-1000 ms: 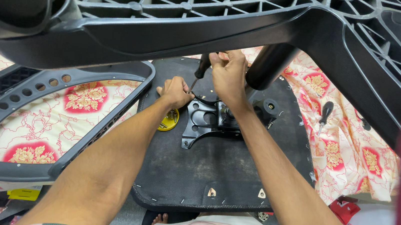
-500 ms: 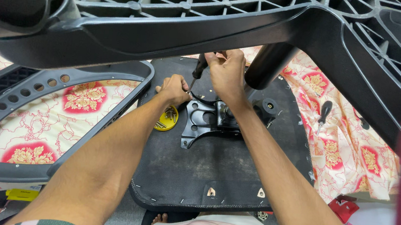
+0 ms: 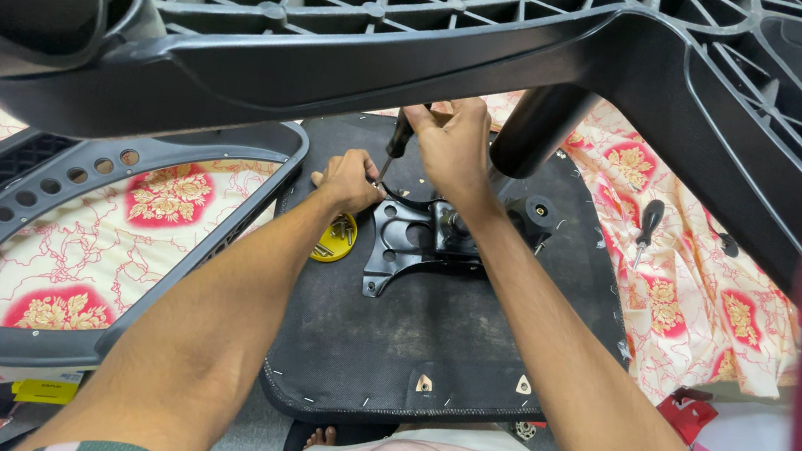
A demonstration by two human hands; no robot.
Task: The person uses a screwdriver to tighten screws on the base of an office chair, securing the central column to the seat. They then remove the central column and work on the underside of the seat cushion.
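Note:
An upturned black chair seat point(image 3: 428, 340) lies in front of me, with a black metal mechanism plate point(image 3: 409, 242) on it. My right hand point(image 3: 450, 146) grips the black handle of a screwdriver point(image 3: 398, 140) that points down at the plate's far left corner. My left hand point(image 3: 351, 180) rests on the seat by the screwdriver's tip, its fingers pinched there. A black gas cylinder point(image 3: 538, 130) rises from the plate to the five-arm chair base point(image 3: 422, 42) that fills the top of the view.
A yellow round lid point(image 3: 334, 238) with screws lies left of the plate. A grey perforated armrest frame point(image 3: 46, 246) sits at the left on a floral cloth point(image 3: 685, 298). A second screwdriver point(image 3: 647, 228) lies on the cloth at the right. My bare foot point(image 3: 321, 438) shows below.
Both hands stay at the plate's far left corner. The right hand has shifted slightly on the screwdriver handle; nothing else has moved.

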